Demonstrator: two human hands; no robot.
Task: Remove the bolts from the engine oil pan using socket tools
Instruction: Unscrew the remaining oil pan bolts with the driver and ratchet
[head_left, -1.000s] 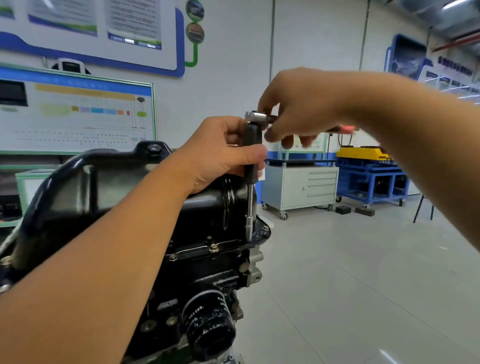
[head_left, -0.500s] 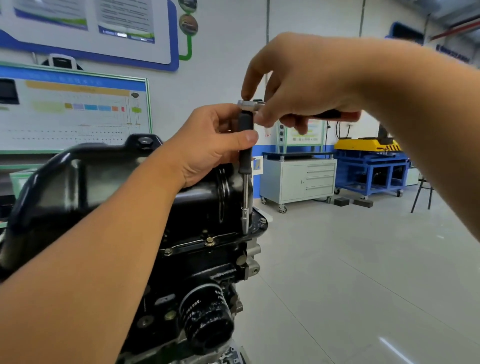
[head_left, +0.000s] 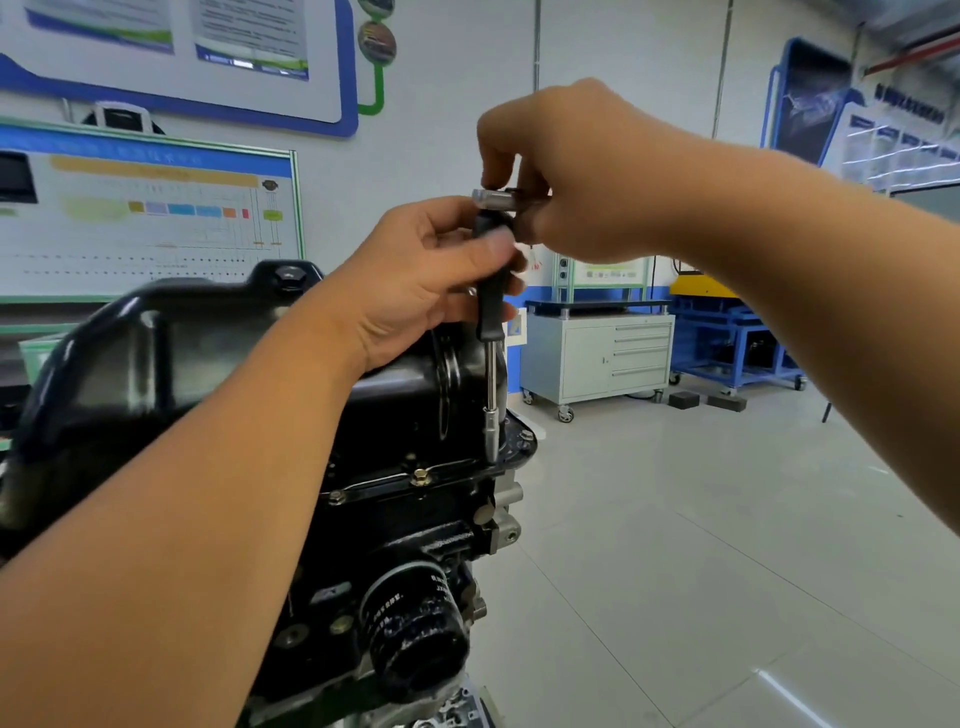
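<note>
Here both hands grip the socket driver upright on the oil pan

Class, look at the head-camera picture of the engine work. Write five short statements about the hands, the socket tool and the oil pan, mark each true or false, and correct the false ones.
1. The left hand grips the black handle of the socket driver. True.
2. The socket driver lies flat on the floor. False: it stands roughly upright, its socket end down at the flange of the oil pan.
3. The right hand holds a silver tool piece at the top of the driver. True.
4. The oil pan is bright red. False: it is glossy black.
5. Every flange bolt is gone. False: a brass-coloured bolt sits in the near flange.
</note>
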